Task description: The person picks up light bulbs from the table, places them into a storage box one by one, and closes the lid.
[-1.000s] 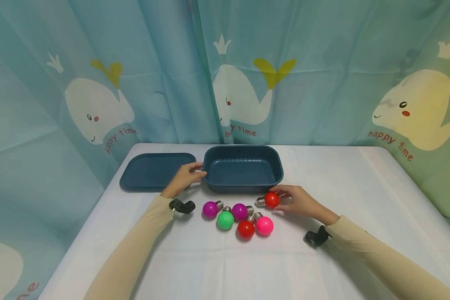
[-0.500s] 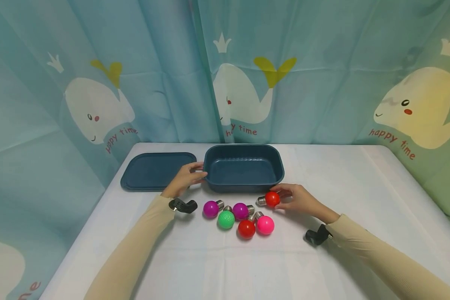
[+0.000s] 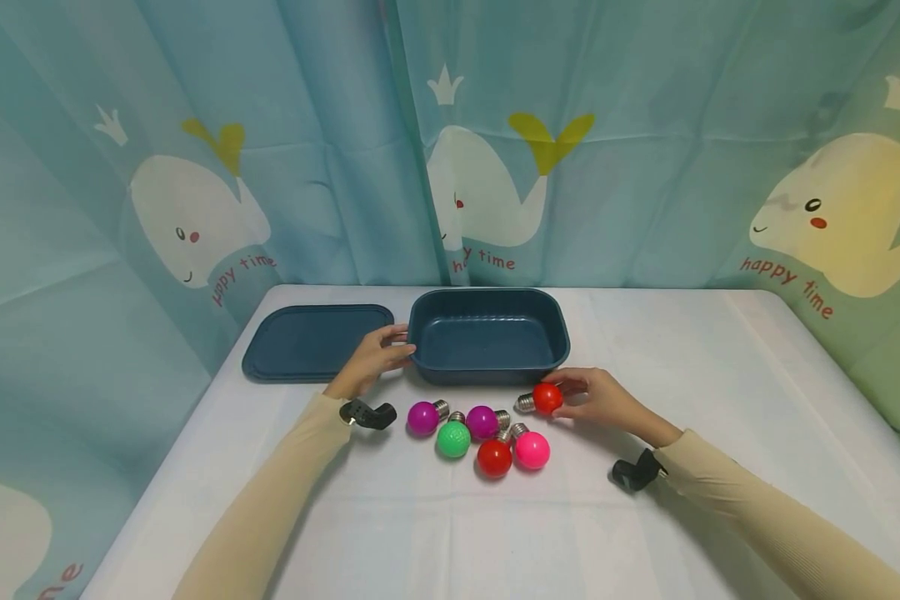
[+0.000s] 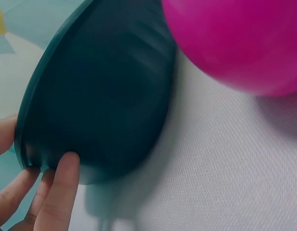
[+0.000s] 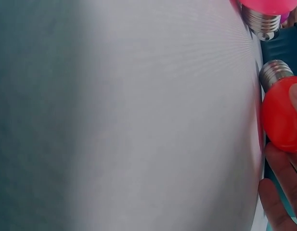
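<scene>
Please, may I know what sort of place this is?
Probably a curtained-off recording setup: whale-print curtains hang behind and beside a white-covered table, and small black wrist-worn devices are visible.

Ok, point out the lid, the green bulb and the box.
lid [image 3: 309,342], head view, flat top.
green bulb [image 3: 453,440], head view, round part.
box [image 3: 489,343], head view, inside floor.
</scene>
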Tool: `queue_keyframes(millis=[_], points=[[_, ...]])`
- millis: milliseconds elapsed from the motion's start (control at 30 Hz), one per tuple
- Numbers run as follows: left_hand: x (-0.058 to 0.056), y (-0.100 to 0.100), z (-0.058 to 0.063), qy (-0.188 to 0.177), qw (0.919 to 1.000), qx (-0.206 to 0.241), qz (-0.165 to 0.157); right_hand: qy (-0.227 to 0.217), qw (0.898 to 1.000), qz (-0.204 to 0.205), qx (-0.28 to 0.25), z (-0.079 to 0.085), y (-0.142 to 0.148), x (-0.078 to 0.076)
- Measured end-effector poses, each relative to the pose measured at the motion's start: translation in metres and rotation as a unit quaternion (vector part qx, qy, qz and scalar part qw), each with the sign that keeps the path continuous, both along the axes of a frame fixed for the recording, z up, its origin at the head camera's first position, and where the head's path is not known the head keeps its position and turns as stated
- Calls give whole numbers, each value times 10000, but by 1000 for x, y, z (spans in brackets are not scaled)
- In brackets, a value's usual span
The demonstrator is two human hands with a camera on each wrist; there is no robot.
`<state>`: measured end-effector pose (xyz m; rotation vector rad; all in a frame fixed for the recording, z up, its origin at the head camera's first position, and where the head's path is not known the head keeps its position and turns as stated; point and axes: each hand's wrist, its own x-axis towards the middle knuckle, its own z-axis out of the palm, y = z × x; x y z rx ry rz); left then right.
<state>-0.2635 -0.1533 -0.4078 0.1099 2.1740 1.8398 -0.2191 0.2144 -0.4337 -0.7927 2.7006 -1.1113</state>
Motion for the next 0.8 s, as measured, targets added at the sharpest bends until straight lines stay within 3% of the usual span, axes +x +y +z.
queue_keyframes(millis=[300,533,800], points=[[1,0,0,-16,10000,-8,-22,-78,9996,-132,-226,3,5,4],[1,0,-1,-11,10000,35,3,-39,9983,33,-589,9,12,5],[0,-1,-2,11,10000,50,-26,70,9989,172,-435,29,16,6]])
